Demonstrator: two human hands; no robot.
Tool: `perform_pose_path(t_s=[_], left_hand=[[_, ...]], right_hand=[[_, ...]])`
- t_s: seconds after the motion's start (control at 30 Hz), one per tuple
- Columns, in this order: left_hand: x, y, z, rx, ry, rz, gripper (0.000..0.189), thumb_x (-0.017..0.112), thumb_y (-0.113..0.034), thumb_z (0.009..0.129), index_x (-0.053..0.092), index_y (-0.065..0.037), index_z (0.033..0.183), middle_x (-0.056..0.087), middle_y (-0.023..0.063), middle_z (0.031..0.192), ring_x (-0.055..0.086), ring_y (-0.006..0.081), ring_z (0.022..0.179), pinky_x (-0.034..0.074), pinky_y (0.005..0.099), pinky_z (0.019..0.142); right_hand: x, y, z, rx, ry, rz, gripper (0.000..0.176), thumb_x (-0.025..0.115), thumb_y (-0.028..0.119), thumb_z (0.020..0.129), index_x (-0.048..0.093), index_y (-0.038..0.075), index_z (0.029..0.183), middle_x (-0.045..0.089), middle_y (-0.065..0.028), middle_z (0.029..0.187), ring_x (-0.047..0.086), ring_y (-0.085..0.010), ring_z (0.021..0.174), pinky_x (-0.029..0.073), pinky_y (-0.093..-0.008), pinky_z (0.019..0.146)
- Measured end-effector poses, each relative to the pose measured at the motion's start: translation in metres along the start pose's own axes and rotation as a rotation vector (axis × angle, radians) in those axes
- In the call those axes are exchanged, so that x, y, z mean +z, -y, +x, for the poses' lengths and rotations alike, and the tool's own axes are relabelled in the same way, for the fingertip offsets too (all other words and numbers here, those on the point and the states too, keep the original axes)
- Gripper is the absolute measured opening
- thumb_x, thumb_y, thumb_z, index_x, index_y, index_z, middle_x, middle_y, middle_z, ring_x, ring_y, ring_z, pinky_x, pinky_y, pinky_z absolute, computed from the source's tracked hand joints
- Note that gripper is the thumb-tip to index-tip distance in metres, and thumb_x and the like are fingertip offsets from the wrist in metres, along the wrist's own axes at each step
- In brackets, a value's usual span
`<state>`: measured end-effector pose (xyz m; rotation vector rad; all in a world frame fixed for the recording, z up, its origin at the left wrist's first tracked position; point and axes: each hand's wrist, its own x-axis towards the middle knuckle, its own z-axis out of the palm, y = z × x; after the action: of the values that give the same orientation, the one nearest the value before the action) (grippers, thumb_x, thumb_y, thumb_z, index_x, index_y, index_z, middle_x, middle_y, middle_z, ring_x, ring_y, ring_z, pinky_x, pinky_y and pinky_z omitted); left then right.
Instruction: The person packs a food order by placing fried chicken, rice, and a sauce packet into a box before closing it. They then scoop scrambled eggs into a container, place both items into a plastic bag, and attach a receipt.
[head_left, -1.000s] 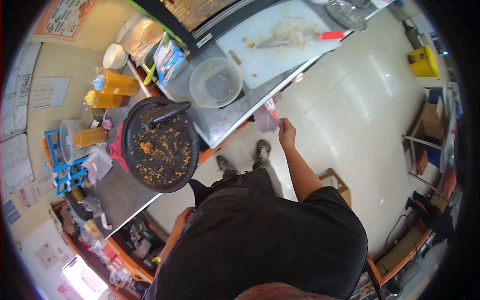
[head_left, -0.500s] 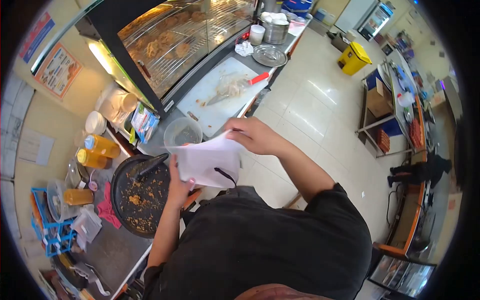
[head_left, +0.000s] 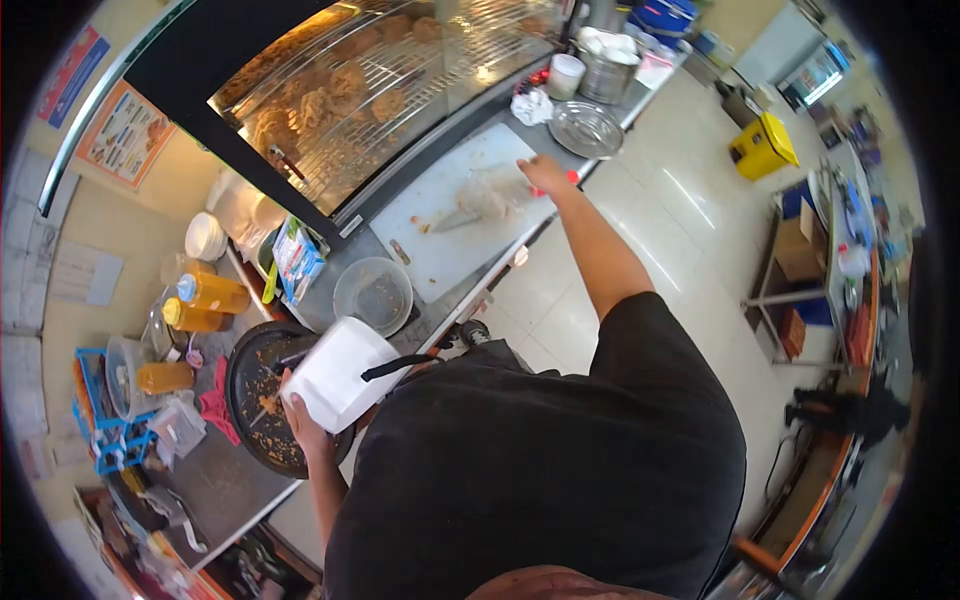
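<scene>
My left hand grips a white foam takeaway box by its near left side, above the edge of a round black pan. My right hand is stretched out over the far end of the white cutting board. Its fingers are closed at the red handle of a knife, red showing on both sides of the hand. Crumpled clear plastic lies over part of the blade. Between box and board stands a clear round tub.
A glass warming cabinet with fried pieces stands behind the board. Beyond the board are a metal plate and a pot. Sauce bottles line the wall side. A yellow bin stands on the floor.
My right hand has let go of the white box and reached forward to the knife's handle. The box has moved left and down in my left hand. The view has shifted.
</scene>
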<state>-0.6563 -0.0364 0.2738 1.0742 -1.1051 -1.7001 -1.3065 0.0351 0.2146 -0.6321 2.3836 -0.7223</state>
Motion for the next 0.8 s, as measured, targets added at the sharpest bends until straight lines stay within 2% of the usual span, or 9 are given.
perform_pose_path(t_s=[0.03,0.13,0.23,0.43,0.5,0.57,0.63,0.67,0.8], left_hand=[[-0.001,0.005,-0.008,-0.044,-0.133,0.001,0.059,0.043,-0.035,0.106,0.029,-0.003,0.153,0.047,0.0164,0.143,0.052,0.0281,0.127,0.042,0.04,0.107],[0.002,0.018,-0.025,-0.103,-0.376,0.009,0.063,0.045,-0.038,0.105,0.026,-0.003,0.154,0.042,0.0153,0.149,0.048,0.0287,0.132,0.04,0.0411,0.109],[0.025,0.014,-0.045,-0.14,-0.519,-0.01,0.069,0.05,-0.041,0.103,0.024,-0.002,0.155,0.038,0.0143,0.153,0.043,0.0288,0.137,0.036,0.041,0.111],[0.059,0.011,-0.053,-0.15,-0.719,0.038,0.073,0.052,-0.043,0.102,0.025,-0.002,0.155,0.036,0.0152,0.155,0.042,0.0295,0.138,0.035,0.0416,0.113],[0.061,0.016,-0.054,-0.126,-0.715,-0.013,0.073,0.053,-0.043,0.102,0.025,-0.002,0.155,0.035,0.0153,0.156,0.041,0.0297,0.138,0.035,0.0422,0.113],[0.057,0.028,-0.054,-0.068,-0.694,-0.088,0.073,0.053,-0.043,0.102,0.024,-0.002,0.155,0.035,0.0154,0.156,0.04,0.0296,0.139,0.034,0.0425,0.113],[0.062,0.029,-0.054,-0.044,-0.694,-0.098,0.074,0.053,-0.043,0.101,0.024,-0.002,0.155,0.034,0.0153,0.156,0.039,0.0296,0.14,0.034,0.0425,0.114],[0.071,0.025,-0.055,-0.047,-0.709,-0.075,0.074,0.053,-0.044,0.102,0.023,-0.002,0.155,0.034,0.0152,0.156,0.038,0.0296,0.14,0.034,0.0425,0.114],[0.083,0.024,-0.055,-0.124,-0.806,-0.021,0.075,0.052,-0.044,0.102,0.021,-0.003,0.156,0.033,0.0146,0.157,0.038,0.0296,0.14,0.034,0.0419,0.114]], right_hand=[[-0.011,0.008,0.005,0.092,0.214,-0.156,0.053,0.065,0.042,0.091,0.066,-0.008,0.11,0.07,-0.0261,0.102,0.069,-0.0337,0.09,0.053,-0.0417,0.081],[0.01,0.016,0.029,-0.152,0.273,-0.299,0.039,0.071,0.037,0.09,0.066,-0.001,0.09,0.07,-0.012,0.077,0.068,-0.0199,0.072,0.052,-0.0354,0.065],[0.039,0.045,0.018,-0.207,0.633,0.551,0.033,0.072,0.034,0.09,0.068,0.002,0.099,0.072,-0.0105,0.091,0.069,-0.0192,0.084,0.054,-0.0347,0.076],[0.08,0.22,-0.096,-0.46,1.002,1.153,0.031,0.056,0.012,0.098,0.06,0.002,0.126,0.067,-0.0081,0.122,0.063,-0.0241,0.115,0.052,-0.0397,0.096],[0.121,0.264,-0.09,-0.991,0.714,0.873,0.033,0.053,0.011,0.096,0.06,0.0,0.127,0.068,-0.0126,0.118,0.065,-0.0301,0.111,0.052,-0.0412,0.095],[0.137,0.289,-0.092,-1.23,0.439,0.524,0.035,0.051,0.01,0.095,0.06,-0.001,0.126,0.069,-0.0178,0.112,0.065,-0.0359,0.106,0.052,-0.0437,0.091],[0.119,0.309,-0.111,-1.181,0.189,0.133,0.038,0.051,0.011,0.092,0.061,-0.003,0.126,0.069,-0.0239,0.104,0.064,-0.0418,0.099,0.051,-0.047,0.086],[0.108,0.316,-0.127,-1.252,0.136,0.473,0.03,0.055,0.013,0.087,0.067,-0.005,0.107,0.065,-0.0301,0.091,0.062,-0.0459,0.089,0.048,-0.0526,0.079],[0.113,0.306,-0.128,-1.173,0.218,0.134,0.039,0.053,0.006,0.087,0.061,-0.003,0.124,0.066,-0.028,0.092,0.063,-0.046,0.088,0.049,-0.0515,0.083]])
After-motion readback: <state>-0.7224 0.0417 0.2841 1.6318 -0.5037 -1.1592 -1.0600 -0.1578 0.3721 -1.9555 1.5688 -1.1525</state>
